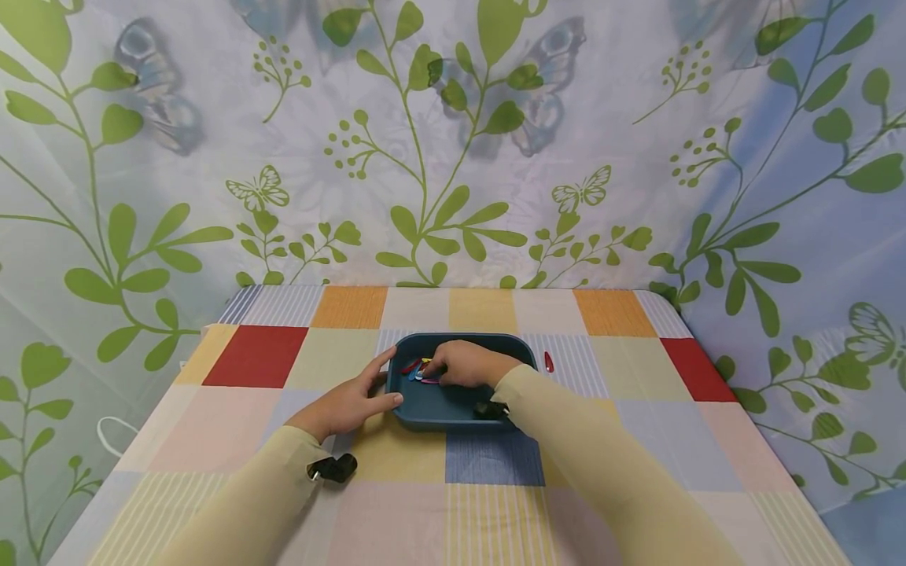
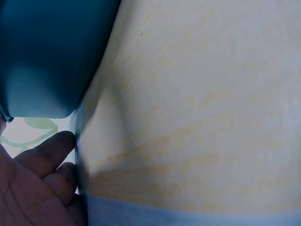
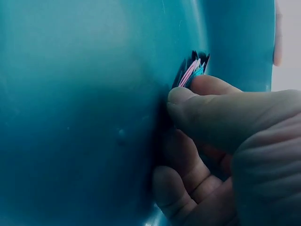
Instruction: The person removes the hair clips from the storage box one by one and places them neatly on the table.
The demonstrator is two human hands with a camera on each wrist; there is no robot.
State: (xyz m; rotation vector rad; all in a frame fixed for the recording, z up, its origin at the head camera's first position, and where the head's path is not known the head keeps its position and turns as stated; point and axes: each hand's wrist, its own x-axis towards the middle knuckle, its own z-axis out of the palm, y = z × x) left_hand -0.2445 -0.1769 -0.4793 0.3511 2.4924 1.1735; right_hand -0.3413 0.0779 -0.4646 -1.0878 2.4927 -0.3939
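Both hands are at the blue tray [image 1: 453, 413], which sits about mid-surface, a bit toward the far edge. With my left hand [image 1: 350, 405] I'm bracing the tray's left wall: thumb up along the rim, fingers straight against the outside, palm flat on the surface, so it's open and not really gripping anything. From the left wrist view you just get the tray's rounded corner [image 2: 42, 56] and my fingers [image 2: 49, 155] beside it on the checked cloth [image 2: 197, 117].

My right hand [image 1: 463, 363] is down inside the tray, fingers curled in, pinching a little bunch of colored clips [image 1: 418, 369]. Red, blue, yellow and pink ones poke out to the left of my fingertips. Up close on the right wrist view, pink and teal clips [image 3: 192, 71] stick out just past my thumb [image 3: 207, 106] against the tray floor [image 3: 84, 117].

One more red clip [image 1: 548, 362] lies on the surface just right of the tray, not touching it.
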